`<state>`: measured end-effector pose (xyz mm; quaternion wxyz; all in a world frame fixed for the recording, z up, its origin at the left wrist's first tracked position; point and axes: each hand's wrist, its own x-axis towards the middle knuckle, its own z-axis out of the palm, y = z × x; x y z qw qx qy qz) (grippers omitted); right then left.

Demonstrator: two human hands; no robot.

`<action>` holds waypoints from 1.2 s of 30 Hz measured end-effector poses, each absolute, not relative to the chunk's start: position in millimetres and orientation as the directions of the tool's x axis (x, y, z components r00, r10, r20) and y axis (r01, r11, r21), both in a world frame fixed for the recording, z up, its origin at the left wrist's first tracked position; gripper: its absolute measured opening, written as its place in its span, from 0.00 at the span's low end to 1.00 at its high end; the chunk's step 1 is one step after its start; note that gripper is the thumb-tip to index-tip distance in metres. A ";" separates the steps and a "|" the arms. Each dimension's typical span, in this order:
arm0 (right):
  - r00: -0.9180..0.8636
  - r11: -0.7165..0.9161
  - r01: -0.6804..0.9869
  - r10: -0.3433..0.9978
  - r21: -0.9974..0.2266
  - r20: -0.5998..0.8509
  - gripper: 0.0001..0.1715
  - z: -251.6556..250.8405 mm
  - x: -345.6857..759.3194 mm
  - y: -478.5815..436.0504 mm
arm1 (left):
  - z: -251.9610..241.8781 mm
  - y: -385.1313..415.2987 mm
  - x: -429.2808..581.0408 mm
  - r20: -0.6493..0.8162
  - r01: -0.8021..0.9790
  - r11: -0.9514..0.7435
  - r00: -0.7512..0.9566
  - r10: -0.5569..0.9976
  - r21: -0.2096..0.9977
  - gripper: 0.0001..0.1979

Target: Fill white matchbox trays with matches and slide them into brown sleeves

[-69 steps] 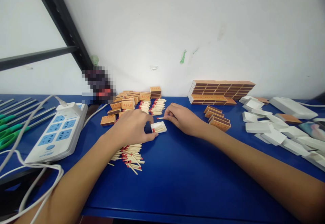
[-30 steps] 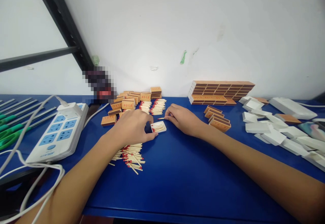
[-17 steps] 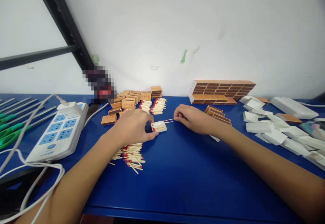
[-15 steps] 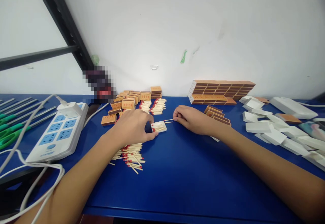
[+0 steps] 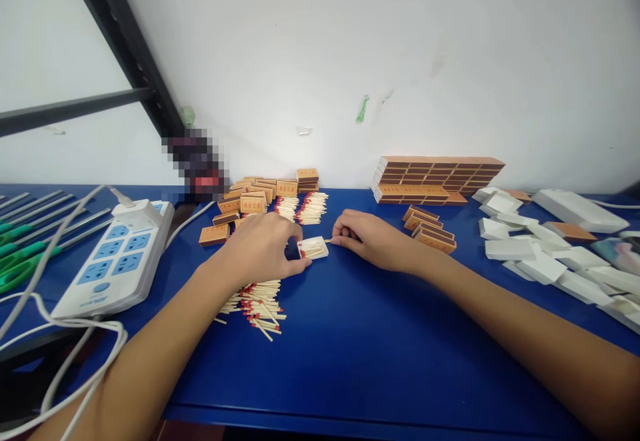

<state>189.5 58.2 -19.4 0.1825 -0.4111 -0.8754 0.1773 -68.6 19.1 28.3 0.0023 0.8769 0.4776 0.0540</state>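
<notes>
My left hand (image 5: 264, 247) is closed with thumb and fingers around a small white matchbox tray (image 5: 324, 251), whose right end sticks out past the fingertips. Several matches (image 5: 313, 249) lie inside that tray, red heads toward the left. Just right of it, my right hand (image 5: 367, 237) pinches matchsticks (image 5: 329, 241), of which only short pale ends show; their heads are over or beside the tray, I cannot tell which. Loose matches (image 5: 263, 309) are piled below my left hand. Two more match bundles (image 5: 311, 209) lie behind the tray.
Orange matchboxes (image 5: 253, 203) are heaped behind my left hand. A neat matchbox stack (image 5: 440, 177) stands by the wall, with more boxes (image 5: 434, 238) beside my right wrist. White trays (image 5: 515, 249) spread at right. A power strip (image 5: 120, 254) and green-handled tools (image 5: 23, 264) lie left.
My right hand has moved left, bringing the pinched matchsticks up to the tray's right end. My left hand and the tray have stayed in place.
</notes>
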 end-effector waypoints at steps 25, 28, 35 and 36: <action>-0.614 0.662 0.587 0.739 -0.466 0.276 0.05 -6.9 171.5 35.3 | 27.7 17.9 -65.9 0.097 0.828 -0.558 0.551 0.829 0.056 0.17; -0.621 0.675 0.559 0.726 -0.482 0.295 0.05 -11.7 165.1 40.1 | 27.7 17.7 -65.7 0.095 0.825 -0.561 0.555 0.826 0.066 0.16; -0.596 0.713 0.606 0.701 -0.353 0.392 0.11 -29.2 157.8 74.1 | 26.9 17.4 -64.6 0.097 0.824 -0.565 0.559 0.824 0.051 0.17; -0.597 0.713 0.616 0.700 -0.335 0.392 0.11 -32.0 157.0 75.6 | 27.1 17.4 -64.6 0.100 0.822 -0.567 0.561 0.822 0.054 0.16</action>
